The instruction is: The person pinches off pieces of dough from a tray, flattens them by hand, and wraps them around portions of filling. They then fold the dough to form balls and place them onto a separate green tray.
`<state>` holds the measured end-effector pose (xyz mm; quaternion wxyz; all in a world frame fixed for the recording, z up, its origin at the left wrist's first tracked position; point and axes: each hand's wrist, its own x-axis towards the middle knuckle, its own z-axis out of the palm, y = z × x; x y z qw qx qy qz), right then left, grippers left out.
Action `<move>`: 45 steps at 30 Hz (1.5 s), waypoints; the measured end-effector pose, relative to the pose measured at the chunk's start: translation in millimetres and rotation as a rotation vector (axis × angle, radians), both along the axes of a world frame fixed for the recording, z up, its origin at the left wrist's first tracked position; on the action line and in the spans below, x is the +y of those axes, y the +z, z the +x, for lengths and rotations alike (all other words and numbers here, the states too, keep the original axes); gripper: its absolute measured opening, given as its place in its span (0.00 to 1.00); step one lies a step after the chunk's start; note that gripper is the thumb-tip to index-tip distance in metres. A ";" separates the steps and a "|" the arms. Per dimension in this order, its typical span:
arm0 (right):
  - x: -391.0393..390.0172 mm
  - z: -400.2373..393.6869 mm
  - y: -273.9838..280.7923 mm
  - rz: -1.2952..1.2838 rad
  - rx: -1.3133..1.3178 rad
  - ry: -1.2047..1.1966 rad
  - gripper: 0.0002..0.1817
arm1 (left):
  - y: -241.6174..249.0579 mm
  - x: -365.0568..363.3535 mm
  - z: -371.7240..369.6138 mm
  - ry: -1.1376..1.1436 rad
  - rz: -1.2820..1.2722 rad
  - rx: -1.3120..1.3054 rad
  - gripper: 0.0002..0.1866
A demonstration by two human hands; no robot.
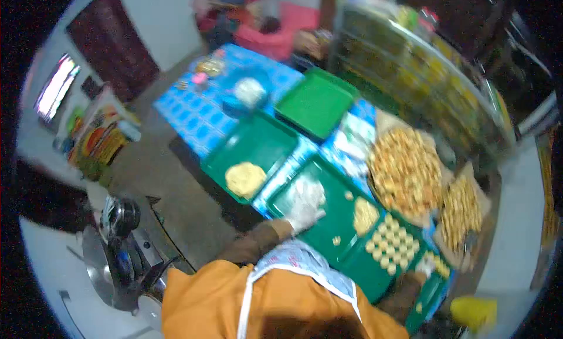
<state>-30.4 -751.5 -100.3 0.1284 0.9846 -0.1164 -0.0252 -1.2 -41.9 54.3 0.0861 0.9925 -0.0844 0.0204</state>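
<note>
My left hand point(305, 217), gloved in white, rests on the flour point(306, 192) in a green tray point(334, 236); its finger positions are blurred. A dough lump point(366, 216) and small dough bits lie in the same tray, to the right. My right hand point(425, 265), at the lower right, is over a narrow green tray point(428, 298), beside a few shaped dough pieces point(440, 265). What it holds, if anything, is too small to tell. Rows of small round dough pieces point(393, 245) lie between my hands.
A green tray point(252, 142) holds a large dough mass point(245, 180). Behind are another green tray point(316, 103) and a blue bowl of flour point(249, 91). Baked pieces point(406, 170) fill a round tray at right, near a second pile point(460, 214). Pots point(126, 217) stand at left.
</note>
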 end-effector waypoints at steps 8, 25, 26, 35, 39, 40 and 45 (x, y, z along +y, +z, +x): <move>139.8 -28.7 132.2 0.482 -0.524 -0.604 0.16 | -16.5 2.4 -7.7 -0.082 -0.129 -0.092 0.48; 399.7 22.5 176.6 1.738 -0.631 -0.025 0.13 | -17.3 12.3 10.7 0.054 -0.253 0.034 0.41; 427.1 18.0 183.3 1.686 -0.624 0.030 0.13 | -18.1 12.2 9.0 0.049 -0.238 0.005 0.40; 501.9 10.0 203.5 2.181 -0.283 -0.302 0.14 | -12.4 17.3 16.6 -0.095 -0.177 0.024 0.43; 515.1 11.8 208.5 2.199 -0.257 -0.419 0.15 | -4.5 21.5 10.1 -0.107 -0.167 0.049 0.43; 515.5 10.6 208.3 2.190 -0.256 -0.406 0.15 | -0.8 23.0 6.7 -0.110 -0.164 0.082 0.43; 515.2 6.9 201.7 2.153 -0.274 -0.442 0.16 | -10.0 29.1 -0.6 -0.052 -0.233 -0.102 0.44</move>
